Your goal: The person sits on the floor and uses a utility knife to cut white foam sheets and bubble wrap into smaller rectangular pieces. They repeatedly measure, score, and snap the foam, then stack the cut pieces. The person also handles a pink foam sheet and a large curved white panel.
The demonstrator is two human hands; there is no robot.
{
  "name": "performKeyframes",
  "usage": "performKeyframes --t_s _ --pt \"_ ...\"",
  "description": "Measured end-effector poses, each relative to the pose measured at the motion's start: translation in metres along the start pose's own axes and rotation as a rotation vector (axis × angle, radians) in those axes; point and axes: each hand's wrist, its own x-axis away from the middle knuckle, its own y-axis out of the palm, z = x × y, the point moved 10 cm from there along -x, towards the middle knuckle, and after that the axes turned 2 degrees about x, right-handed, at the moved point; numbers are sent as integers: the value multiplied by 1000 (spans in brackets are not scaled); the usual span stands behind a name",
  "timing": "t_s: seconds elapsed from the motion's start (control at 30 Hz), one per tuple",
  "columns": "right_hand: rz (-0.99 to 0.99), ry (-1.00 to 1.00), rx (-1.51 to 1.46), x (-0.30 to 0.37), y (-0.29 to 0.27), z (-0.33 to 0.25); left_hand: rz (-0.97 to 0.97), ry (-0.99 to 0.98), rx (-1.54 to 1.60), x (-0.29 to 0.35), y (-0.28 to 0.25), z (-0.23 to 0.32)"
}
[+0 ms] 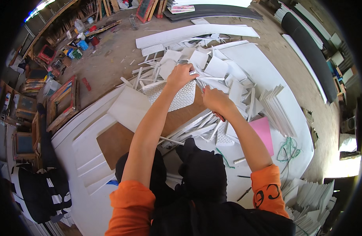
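My left hand [182,75] grips the top edge of a white textured foam panel [177,96] that rests on a brown board [185,114]. My right hand [215,99] is closed around a red-handled cutter whose handle shows just below the fist [221,117]; its blade end points up toward my left hand at the panel's right edge. The blade itself is too small to make out. Both forearms reach forward from orange sleeves over my dark-clothed knees.
A heap of white foam offcuts and strips [212,59] lies just beyond my hands. A pink sheet [263,133] and green cord [289,147] sit to the right, stacked white pieces [279,114] beside them. Wooden frames [63,102] stand at left.
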Motion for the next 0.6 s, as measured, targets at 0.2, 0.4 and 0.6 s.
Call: performKeyframes --t_s 0.2,0.4,0.6 --pt "-189 86 -63 -14 9 -1 -8 81 14 5 -2 10" --pt "-110 126 -71 -57 58 13 -27 103 13 10 7 24" --pt "-125 143 -173 -53 53 8 -70 99 -32 8 11 16"
